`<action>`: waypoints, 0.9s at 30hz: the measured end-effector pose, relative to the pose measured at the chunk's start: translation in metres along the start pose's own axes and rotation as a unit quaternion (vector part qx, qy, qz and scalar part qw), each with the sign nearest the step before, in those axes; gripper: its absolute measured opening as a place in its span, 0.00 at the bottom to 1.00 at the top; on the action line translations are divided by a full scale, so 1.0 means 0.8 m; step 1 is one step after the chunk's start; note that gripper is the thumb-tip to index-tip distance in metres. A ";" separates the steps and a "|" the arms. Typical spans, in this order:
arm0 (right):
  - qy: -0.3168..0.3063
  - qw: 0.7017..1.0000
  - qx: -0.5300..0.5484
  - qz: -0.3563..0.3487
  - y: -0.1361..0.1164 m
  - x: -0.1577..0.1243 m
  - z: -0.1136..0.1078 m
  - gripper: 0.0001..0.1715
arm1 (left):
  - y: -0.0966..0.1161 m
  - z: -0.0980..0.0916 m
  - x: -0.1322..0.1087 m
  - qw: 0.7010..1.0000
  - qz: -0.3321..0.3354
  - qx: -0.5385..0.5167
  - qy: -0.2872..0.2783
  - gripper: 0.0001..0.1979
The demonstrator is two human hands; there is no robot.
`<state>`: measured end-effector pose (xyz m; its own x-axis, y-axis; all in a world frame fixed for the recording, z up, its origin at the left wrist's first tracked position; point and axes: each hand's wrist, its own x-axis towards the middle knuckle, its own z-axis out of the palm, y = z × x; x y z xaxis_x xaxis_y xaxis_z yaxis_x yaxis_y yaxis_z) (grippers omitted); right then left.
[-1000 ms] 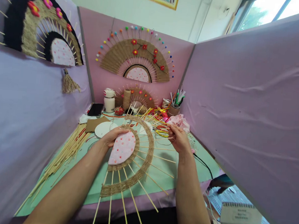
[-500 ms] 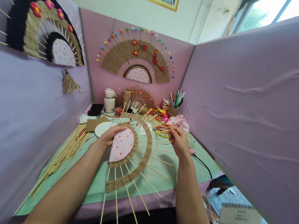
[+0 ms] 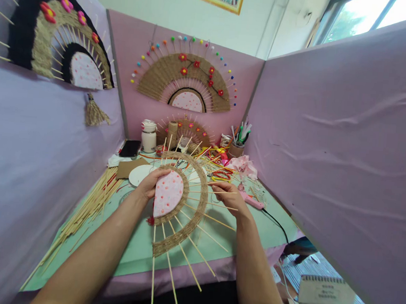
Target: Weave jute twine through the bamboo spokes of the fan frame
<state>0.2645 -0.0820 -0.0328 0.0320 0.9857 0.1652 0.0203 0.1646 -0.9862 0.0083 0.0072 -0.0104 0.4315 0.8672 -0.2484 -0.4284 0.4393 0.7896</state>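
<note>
I hold a half-made fan [image 3: 187, 211] above the green table: a pink dotted half-disc in the middle, two bands of woven jute cord, and several bamboo sticks fanning outward. My left hand [image 3: 149, 185] grips the fan's left edge beside the pink half-disc, fingers curled round it. My right hand [image 3: 228, 195] is on the fan's right side, fingers pinched on a thin strand or stick near the outer jute band; I cannot make out which.
A bundle of bamboo sticks [image 3: 86, 210] lies at the table's left. At the back stand a white jar [image 3: 148, 136], a twine spool [image 3: 172, 130], a pen cup [image 3: 236, 147], coloured cords [image 3: 218, 172] and pink cloth [image 3: 244, 165]. Finished fans [image 3: 183, 82] hang on the partition walls.
My right hand has come down and left from the coloured cords to the fan's right side. The fan has tilted and shifted a little to the right in my left hand.
</note>
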 end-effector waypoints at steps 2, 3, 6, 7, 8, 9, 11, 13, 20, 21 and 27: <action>0.001 1.000 0.004 -0.002 -0.001 -0.001 0.003 0.18 | -0.001 0.001 0.000 1.000 0.003 -0.009 0.006 0.06; 0.008 1.000 0.010 -0.007 -0.001 -0.001 0.004 0.18 | -0.001 0.002 0.000 1.000 0.005 -0.014 0.008 0.06; 0.006 0.999 0.030 -0.011 -0.002 -0.001 0.003 0.19 | 0.000 0.002 -0.002 1.000 0.004 -0.019 0.017 0.07; 0.002 0.999 0.035 -0.009 -0.002 -0.001 0.003 0.20 | 0.000 0.002 -0.002 1.000 0.003 -0.019 0.018 0.07; -0.003 0.999 0.039 -0.007 -0.002 -0.001 0.003 0.20 | 0.000 0.001 -0.002 1.000 0.003 -0.018 0.019 0.07; -0.006 0.999 0.041 -0.004 -0.002 -0.001 0.003 0.19 | 0.001 0.001 -0.002 1.000 0.004 -0.017 0.020 0.07; -0.007 0.999 0.041 -0.002 -0.002 -0.001 0.003 0.19 | 0.001 0.001 -0.002 1.000 0.007 -0.017 0.022 0.06; -0.003 0.999 0.041 -0.001 -0.001 -0.001 0.004 0.18 | 0.001 0.001 -0.002 1.000 0.008 -0.016 0.023 0.06; 0.006 0.999 0.035 -0.004 0.001 0.001 0.001 0.20 | 0.001 0.002 -0.004 1.000 0.016 -0.014 0.021 0.06; 0.007 0.999 0.033 -0.004 0.001 0.001 0.001 0.20 | 0.001 0.001 -0.004 1.000 0.017 -0.013 0.017 0.06; 0.016 0.999 0.043 -0.013 0.000 -0.001 0.000 0.18 | 0.000 -0.002 -0.002 1.000 0.015 -0.010 0.003 0.05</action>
<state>0.2642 -0.0826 -0.0332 0.0648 0.9795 0.1906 -0.0640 0.1946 -0.9788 0.0065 0.0064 -0.0109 0.4134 0.8816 -0.2278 -0.4575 0.4174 0.7851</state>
